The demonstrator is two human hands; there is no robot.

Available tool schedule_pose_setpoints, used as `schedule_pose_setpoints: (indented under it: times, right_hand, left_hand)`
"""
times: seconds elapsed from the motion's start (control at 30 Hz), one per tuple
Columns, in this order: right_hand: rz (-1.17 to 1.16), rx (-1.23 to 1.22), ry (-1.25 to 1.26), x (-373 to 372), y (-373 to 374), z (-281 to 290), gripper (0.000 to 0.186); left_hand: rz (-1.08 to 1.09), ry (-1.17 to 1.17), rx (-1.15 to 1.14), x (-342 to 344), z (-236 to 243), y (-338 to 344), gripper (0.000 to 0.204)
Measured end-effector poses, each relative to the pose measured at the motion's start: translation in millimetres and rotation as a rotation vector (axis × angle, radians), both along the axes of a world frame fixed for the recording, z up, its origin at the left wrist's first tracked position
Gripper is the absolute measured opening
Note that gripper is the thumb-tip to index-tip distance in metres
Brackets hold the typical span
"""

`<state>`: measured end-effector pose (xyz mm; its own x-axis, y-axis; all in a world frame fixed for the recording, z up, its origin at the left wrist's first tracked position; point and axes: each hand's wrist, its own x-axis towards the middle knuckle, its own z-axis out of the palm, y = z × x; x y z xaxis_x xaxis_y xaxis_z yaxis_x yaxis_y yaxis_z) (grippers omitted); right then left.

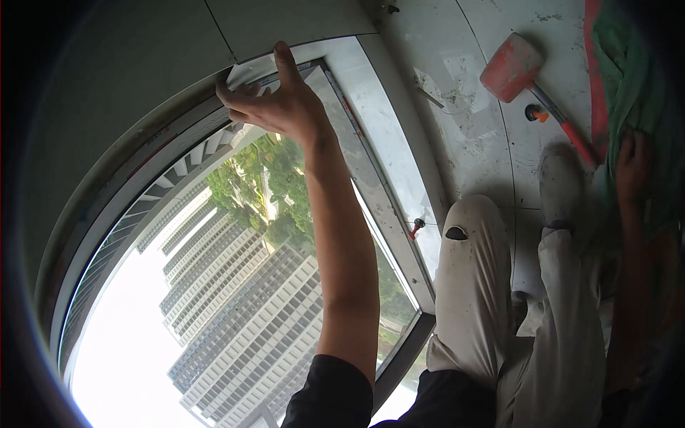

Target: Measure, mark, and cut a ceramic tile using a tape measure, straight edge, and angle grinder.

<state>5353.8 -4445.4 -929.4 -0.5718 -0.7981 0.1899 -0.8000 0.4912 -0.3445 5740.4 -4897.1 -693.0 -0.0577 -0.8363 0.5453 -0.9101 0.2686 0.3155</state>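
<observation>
My left hand (282, 110) reaches across the window to the white sill strip (339, 51) at the corner of the frame. Its thumb stands up and apart over the strip, while the other fingers bend toward the strip's left end; nothing shows held in it. At the far right, in shade, my right hand (632, 171) has its fingers closed at the edge of a green cloth (619, 71). The cloth's folds partly hide those fingers. Left of that hand lies a rubber mallet (512, 68) with a worn red head and a red-gripped handle.
Through the window (242, 321) appear tall buildings and trees far below. An orange and black tile leveling clip (535, 113) lies beside the mallet, and a similar red one (417, 227) stands on the sill. My bent knee (474, 228) is close to the sill, above dusty tiles (457, 143).
</observation>
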Motion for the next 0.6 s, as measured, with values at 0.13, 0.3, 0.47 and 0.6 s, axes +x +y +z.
schedule_pose_setpoints:
  times: [0.13, 0.3, 0.47, 0.6]
  right_hand:
    - [-0.053, 0.041, -0.001, 8, -5, 5, 0.029]
    - [-0.041, 0.048, -0.008, -2, 5, -4, 0.030]
    - [-0.021, 0.013, -0.031, -3, 5, -5, 0.028]
    - [-0.035, 0.067, -0.037, 0, 1, 1, 0.027]
  left_hand:
    - [0.007, -0.004, -0.007, 5, 0, -4, 0.102]
    - [-0.012, -0.003, -0.063, 7, -5, -8, 0.105]
    - [0.025, -0.054, -0.060, 13, -4, -10, 0.108]
    - [0.010, -0.060, -0.028, 14, -1, -12, 0.108]
